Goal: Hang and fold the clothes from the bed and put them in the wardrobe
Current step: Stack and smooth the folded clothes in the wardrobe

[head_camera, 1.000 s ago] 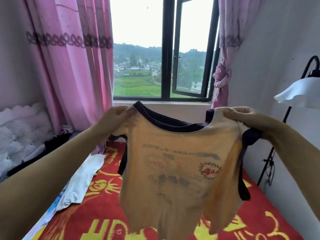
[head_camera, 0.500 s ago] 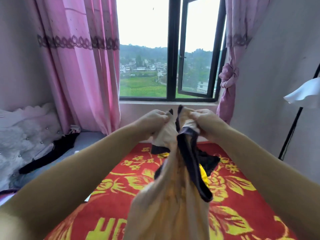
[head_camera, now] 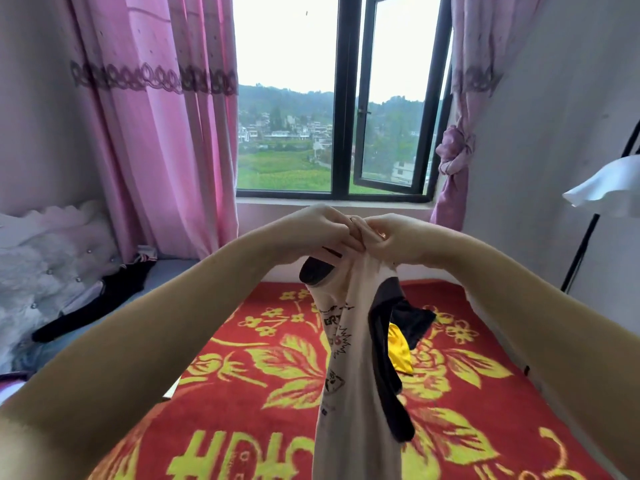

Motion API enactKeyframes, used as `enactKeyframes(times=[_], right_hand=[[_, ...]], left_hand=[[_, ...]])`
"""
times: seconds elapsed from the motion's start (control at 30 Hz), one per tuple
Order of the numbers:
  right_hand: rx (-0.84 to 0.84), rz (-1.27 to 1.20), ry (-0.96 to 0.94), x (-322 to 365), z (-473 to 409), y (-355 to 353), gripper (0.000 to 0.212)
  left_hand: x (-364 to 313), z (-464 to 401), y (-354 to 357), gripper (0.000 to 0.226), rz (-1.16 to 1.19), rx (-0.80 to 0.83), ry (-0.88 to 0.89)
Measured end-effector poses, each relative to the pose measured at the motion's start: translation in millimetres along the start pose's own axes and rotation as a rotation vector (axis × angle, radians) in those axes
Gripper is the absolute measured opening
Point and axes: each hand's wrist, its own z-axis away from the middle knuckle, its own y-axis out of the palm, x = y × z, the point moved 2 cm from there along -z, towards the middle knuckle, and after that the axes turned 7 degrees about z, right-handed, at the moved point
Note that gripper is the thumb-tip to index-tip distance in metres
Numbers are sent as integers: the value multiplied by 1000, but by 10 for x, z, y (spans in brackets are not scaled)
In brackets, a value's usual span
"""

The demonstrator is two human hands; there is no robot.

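Above the red bed (head_camera: 242, 358), both hands (head_camera: 349, 233), pressed together, pinch the cream T-shirt (head_camera: 349, 393) hanging lengthwise straight down.

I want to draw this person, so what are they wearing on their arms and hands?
Nothing covers the arms: both forearms are bare, with no sleeves, gloves, watch or bracelets in view. The left hand seems to have a thin, dark ring on one of its fingers, though it is too small to be sure. The right hand shows no ring that can be made out.
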Motion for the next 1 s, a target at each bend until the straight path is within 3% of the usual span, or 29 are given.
enactKeyframes(times=[0.03,0.1,0.13,0.17,0.23,0.27,0.37,0.5,0.57,0.67,0.87,0.93,1.0], right_hand=[[-9,-54,16,-34,5,-19,19],[-15,-194,31,-82,28,-78,26],[-8,-260,13,-76,48,-115,27],[8,-331,-23,-60,62,-143,29],[16,-443,-96,-43,79,-213,39],[-10,-450,-112,-54,94,-255,43],[-126,-461,-120,-184,161,-365,36],[69,-244,-93,-448,263,-179,14],[98,-227,-40,-563,276,-51,7],[17,-334,-23,-679,293,-36,26],[-6,-652,-118,-576,273,-81,27],[10,-643,-119,-547,226,-127,20],[30,-622,-97,-587,123,-95,28]], left_hand=[[33,25,-13,21,-181,-94,96],[137,47,7,50,-517,-273,259],[196,34,21,64,-616,-299,275],[240,19,15,63,-644,-273,244],[270,21,-53,24,-431,-108,105],[277,14,-98,20,-325,-51,62],[181,28,-222,26,-188,-64,122],[18,-41,-288,15,-308,-16,101],[-4,-81,-343,25,-470,36,14],[-8,-64,-391,26,-669,154,-84],[-177,43,-583,31,-635,96,26],[-193,98,-652,45,-596,82,7],[-112,80,-689,49,-559,98,-41]])
